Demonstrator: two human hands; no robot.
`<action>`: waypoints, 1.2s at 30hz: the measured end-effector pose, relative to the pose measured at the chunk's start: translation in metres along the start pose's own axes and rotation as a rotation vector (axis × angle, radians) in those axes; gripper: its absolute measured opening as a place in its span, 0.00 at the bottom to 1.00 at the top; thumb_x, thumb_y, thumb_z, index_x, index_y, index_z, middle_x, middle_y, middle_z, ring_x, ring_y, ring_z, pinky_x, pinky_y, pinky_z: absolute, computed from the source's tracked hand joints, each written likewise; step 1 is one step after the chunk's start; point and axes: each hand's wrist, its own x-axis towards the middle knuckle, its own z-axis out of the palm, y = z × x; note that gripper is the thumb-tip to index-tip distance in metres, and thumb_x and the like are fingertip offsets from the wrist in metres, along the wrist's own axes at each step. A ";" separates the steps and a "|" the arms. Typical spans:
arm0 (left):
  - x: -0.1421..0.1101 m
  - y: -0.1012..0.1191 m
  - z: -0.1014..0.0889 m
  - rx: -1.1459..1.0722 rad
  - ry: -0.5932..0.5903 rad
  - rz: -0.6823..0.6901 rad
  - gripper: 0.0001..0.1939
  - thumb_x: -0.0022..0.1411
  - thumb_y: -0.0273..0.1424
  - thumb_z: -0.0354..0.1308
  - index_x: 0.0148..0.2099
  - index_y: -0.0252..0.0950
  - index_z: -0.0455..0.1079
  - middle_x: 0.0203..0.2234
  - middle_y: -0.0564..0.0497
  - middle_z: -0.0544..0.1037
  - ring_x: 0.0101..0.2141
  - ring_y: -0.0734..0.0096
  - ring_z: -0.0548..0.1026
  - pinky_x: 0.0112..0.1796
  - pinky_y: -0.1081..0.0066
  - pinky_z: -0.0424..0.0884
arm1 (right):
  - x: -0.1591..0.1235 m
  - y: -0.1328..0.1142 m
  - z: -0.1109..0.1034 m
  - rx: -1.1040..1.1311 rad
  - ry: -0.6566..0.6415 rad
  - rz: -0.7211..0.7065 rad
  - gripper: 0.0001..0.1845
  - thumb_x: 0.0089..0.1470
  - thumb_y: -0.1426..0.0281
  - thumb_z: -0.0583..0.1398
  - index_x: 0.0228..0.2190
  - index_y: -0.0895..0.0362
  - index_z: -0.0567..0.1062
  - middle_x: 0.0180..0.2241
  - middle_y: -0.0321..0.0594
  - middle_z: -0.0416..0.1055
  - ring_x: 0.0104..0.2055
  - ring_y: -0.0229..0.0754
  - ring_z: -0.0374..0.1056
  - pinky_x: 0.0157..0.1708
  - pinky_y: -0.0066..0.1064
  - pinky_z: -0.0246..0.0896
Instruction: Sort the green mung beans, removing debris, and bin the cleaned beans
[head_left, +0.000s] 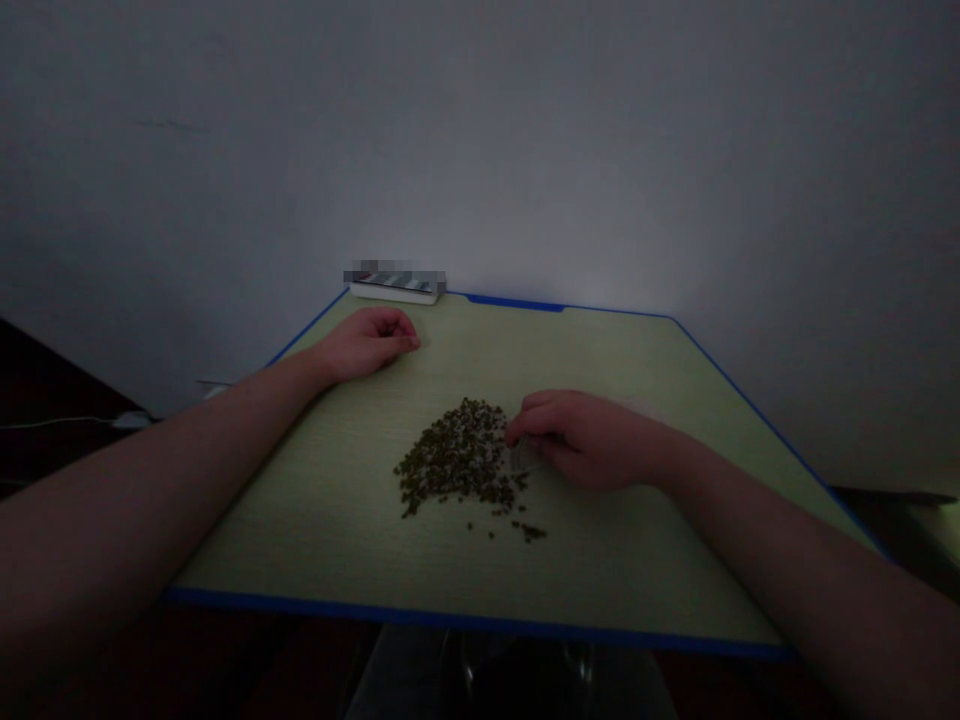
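Note:
A loose pile of small dark greenish-brown seeds or beans (457,455) lies on the pale table, with several strays toward the near side. My right hand (577,435) is at the pile's right edge, thumb and fingers drawn together in a pinch. Faint outlines of a clear, see-through object (527,456) show under and beside those fingers; its kind cannot be made out, nor whether the pinch also holds a seed. Farther back on the left, my left hand (367,342) rests on the tabletop, fingers loosely curled in, holding nothing visible. It is apart from the pile.
The pale table (450,575) has a blue edge and stands against a grey wall (525,150). A white-sided box or book (394,292), blurred on top, lies at the back left corner. A white cable (67,422) runs at left. Below the near edge is something dark and glossy (525,675).

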 end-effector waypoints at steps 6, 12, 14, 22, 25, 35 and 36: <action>-0.001 0.005 0.000 0.025 0.004 0.003 0.08 0.51 0.34 0.61 0.30 0.35 0.67 0.16 0.58 0.64 0.18 0.79 0.60 0.20 0.76 0.56 | -0.004 0.001 -0.003 0.015 -0.037 -0.017 0.21 0.51 0.85 0.55 0.42 0.60 0.80 0.39 0.45 0.76 0.40 0.43 0.71 0.43 0.34 0.64; 0.000 0.003 -0.001 0.031 -0.002 -0.003 0.08 0.52 0.35 0.61 0.31 0.35 0.68 0.16 0.58 0.64 0.18 0.79 0.60 0.20 0.76 0.56 | -0.008 -0.002 -0.004 0.012 -0.082 0.021 0.19 0.52 0.83 0.55 0.41 0.59 0.80 0.40 0.45 0.78 0.41 0.43 0.72 0.44 0.34 0.64; 0.000 0.001 -0.001 0.024 -0.008 -0.006 0.08 0.52 0.34 0.60 0.31 0.35 0.68 0.16 0.59 0.64 0.18 0.79 0.60 0.20 0.76 0.56 | -0.010 -0.003 -0.005 -0.009 -0.103 0.048 0.18 0.52 0.82 0.56 0.41 0.59 0.80 0.40 0.45 0.78 0.41 0.44 0.72 0.44 0.34 0.64; 0.000 0.001 0.000 0.024 0.002 0.020 0.08 0.52 0.34 0.61 0.30 0.34 0.68 0.16 0.59 0.63 0.18 0.80 0.60 0.21 0.76 0.56 | -0.012 -0.005 -0.006 -0.085 -0.101 0.116 0.18 0.52 0.80 0.56 0.41 0.57 0.80 0.39 0.44 0.79 0.40 0.46 0.73 0.42 0.34 0.64; 0.000 0.001 0.000 0.016 0.003 0.020 0.08 0.51 0.34 0.61 0.30 0.35 0.68 0.16 0.59 0.63 0.18 0.79 0.60 0.21 0.76 0.56 | -0.011 -0.006 -0.005 -0.068 -0.102 0.094 0.18 0.52 0.79 0.56 0.41 0.58 0.80 0.40 0.44 0.79 0.41 0.45 0.73 0.42 0.34 0.64; 0.001 -0.002 -0.001 0.030 0.009 0.016 0.08 0.51 0.34 0.61 0.30 0.35 0.68 0.16 0.58 0.64 0.18 0.79 0.60 0.21 0.76 0.56 | -0.014 -0.008 -0.011 -0.085 -0.180 0.166 0.16 0.51 0.77 0.57 0.39 0.56 0.81 0.34 0.40 0.79 0.34 0.42 0.72 0.34 0.31 0.60; 0.001 -0.002 -0.001 0.032 0.008 0.012 0.08 0.51 0.34 0.61 0.30 0.35 0.68 0.16 0.59 0.64 0.18 0.79 0.60 0.21 0.76 0.56 | -0.014 -0.008 -0.012 -0.089 -0.186 0.176 0.16 0.51 0.77 0.57 0.39 0.56 0.81 0.33 0.40 0.79 0.33 0.42 0.71 0.33 0.30 0.59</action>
